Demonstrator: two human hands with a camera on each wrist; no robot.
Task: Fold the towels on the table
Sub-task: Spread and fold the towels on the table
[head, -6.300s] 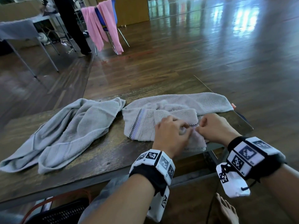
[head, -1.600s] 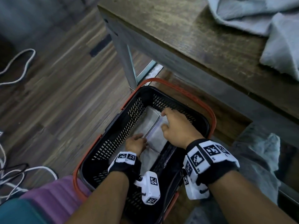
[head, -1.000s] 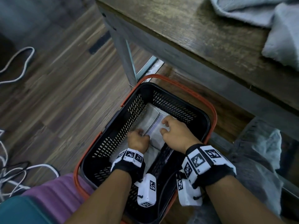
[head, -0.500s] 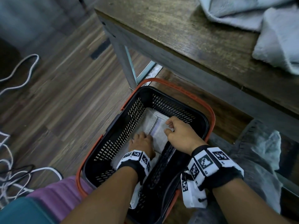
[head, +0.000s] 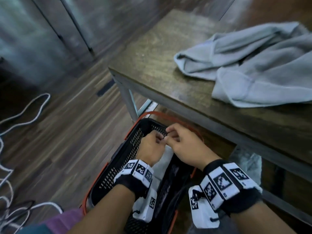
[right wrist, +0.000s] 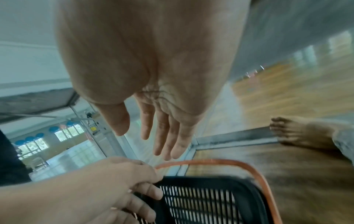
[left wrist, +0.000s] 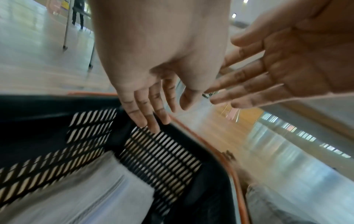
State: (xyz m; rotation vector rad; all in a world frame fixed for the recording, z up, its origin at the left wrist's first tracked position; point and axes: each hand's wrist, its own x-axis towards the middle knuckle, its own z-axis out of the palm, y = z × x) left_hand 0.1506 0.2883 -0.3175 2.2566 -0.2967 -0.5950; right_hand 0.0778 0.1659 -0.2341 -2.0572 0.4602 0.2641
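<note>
A folded white towel (head: 163,162) (left wrist: 76,189) lies in the bottom of the black mesh basket (head: 131,141) with an orange rim, on the floor beside the table. Both hands hover just above the basket's far end, close together and holding nothing. My left hand (head: 152,143) (left wrist: 162,113) has relaxed, nearly straight fingers over the mesh wall. My right hand (head: 177,140) (right wrist: 149,136) is spread with straight fingers next to it. An unfolded grey-blue towel (head: 253,65) lies crumpled on the wooden table (head: 160,65).
The table's metal leg (head: 130,105) stands just behind the basket. White cables (head: 25,115) trail over the wooden floor at left. A bare foot (right wrist: 296,133) rests on the floor right of the basket. Grey cloth (head: 248,164) shows under the table edge.
Both hands have let go of the folded towel and risen out of the basket to its far rim. The head view has swung up, showing more of the table and the grey-blue towel.
</note>
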